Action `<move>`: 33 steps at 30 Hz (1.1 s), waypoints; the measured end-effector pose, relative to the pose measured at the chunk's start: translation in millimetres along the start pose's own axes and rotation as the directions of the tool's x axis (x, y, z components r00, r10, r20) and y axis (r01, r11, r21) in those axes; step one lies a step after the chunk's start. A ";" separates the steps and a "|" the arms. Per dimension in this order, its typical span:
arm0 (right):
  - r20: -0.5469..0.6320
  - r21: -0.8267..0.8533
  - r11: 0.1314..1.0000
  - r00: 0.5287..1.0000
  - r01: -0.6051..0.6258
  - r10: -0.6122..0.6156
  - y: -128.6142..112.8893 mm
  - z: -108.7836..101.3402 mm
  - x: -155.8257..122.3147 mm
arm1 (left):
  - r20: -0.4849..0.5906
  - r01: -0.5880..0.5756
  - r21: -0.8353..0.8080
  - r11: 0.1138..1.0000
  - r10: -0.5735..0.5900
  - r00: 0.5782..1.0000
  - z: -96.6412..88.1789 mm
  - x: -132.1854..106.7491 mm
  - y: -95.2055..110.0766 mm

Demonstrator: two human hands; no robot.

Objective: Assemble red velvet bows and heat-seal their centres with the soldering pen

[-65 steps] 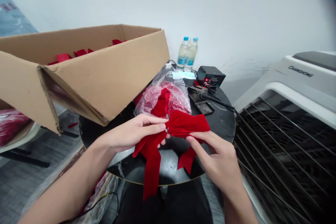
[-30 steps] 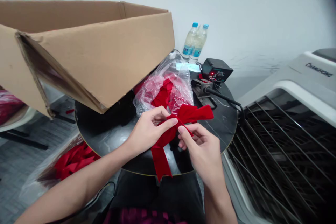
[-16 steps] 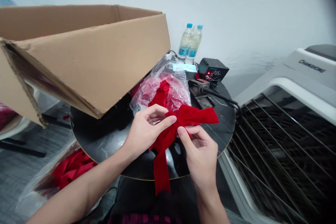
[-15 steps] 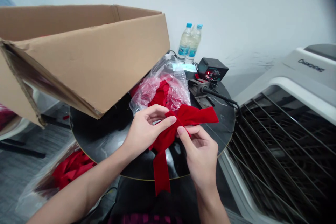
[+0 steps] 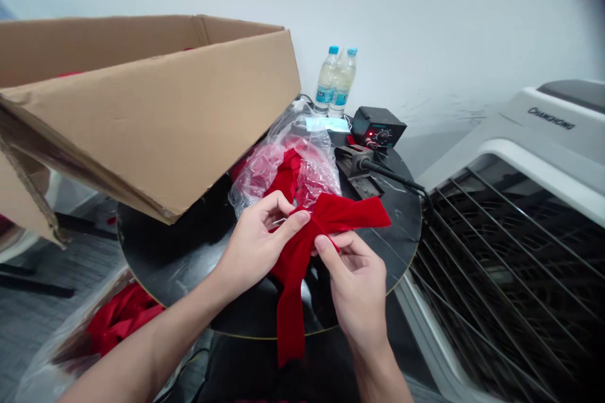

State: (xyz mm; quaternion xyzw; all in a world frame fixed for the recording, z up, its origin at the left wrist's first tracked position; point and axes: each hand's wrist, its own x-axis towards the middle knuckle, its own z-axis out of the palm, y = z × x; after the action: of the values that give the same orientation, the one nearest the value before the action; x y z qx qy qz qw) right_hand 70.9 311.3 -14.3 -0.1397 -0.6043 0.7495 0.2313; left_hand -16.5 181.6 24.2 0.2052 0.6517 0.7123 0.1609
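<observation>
A red velvet ribbon bow (image 5: 352, 212) is held between my two hands above a round black table (image 5: 163, 252). My left hand (image 5: 258, 242) pinches its left side between thumb and fingers. With thumb and bent fingers, my right hand (image 5: 357, 277) grips the lower right of the knot. One tail (image 5: 290, 321) hangs down past the table's front edge, while another part points right. Behind the hands lies a clear plastic bag (image 5: 314, 167) with red ribbon pieces inside. My fingers partly hide the knot.
A large cardboard box (image 5: 198, 119) overhangs the table's left. Two water bottles (image 5: 343, 85), a black control box with a dial (image 5: 378, 128) and a corded tool in a holder (image 5: 357, 160) stand behind. Right is a Changhong cooler (image 5: 520, 138); red ribbons (image 5: 123, 318) fill a floor-level box.
Both hands keep their pinch on the bow. The hanging tail has swung slightly, and the whole view has shifted a little.
</observation>
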 end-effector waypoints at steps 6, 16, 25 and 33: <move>0.008 0.047 0.998 0.999 -0.032 0.032 5.5 -1.2 4.2 | -0.017 -0.012 0.054 0.998 0.013 1.000 0.0 4.9 4.0; 0.109 0.016 0.999 0.993 -0.049 0.047 0.5 -4.1 11.9 | -0.085 0.020 0.061 0.998 -0.015 0.996 -5.7 6.1 2.2; 0.048 -0.055 0.998 0.999 0.000 0.003 -7.3 0.1 12.9 | -0.037 0.096 -0.036 0.995 -0.098 0.995 -9.9 9.4 0.5; 0.026 -0.039 0.999 0.999 0.035 -0.034 -2.3 0.8 8.4 | 0.084 0.199 -0.154 0.968 -0.187 0.979 -15.0 15.4 -0.8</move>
State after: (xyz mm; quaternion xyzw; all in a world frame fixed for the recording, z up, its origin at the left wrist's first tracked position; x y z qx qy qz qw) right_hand 63.8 315.3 -11.3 -0.1243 -0.6243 0.7349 0.2338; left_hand -37.4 176.4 23.7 0.1516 0.6028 0.7361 0.2680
